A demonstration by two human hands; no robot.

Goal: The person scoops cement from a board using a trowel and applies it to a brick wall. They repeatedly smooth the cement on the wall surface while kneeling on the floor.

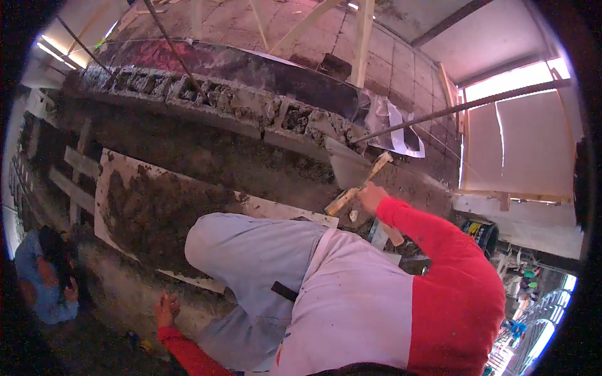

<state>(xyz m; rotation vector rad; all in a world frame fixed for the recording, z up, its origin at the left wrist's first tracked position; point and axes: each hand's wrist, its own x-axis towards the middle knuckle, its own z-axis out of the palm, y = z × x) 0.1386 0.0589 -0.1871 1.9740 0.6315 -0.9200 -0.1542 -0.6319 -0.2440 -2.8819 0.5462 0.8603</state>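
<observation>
One rough block wall spans 10 to 1 o'clock. A pale sheet bearing dark mix lies at 9. The wide-bladed tool, at 2 o'clock, appears to need a firm wrist and level blade. The right hand, at 3, grasps its wooden handle; the left hand, near 8, appears empty, fingers loosely curled.

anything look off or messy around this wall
Yes, two things. The sheet behind the block wall is crumpled at its right end, not lying flat. Dark mortar-like mix is spread unevenly over the pale board, with smears near its edge, though that may be ordinary work mess.
</observation>
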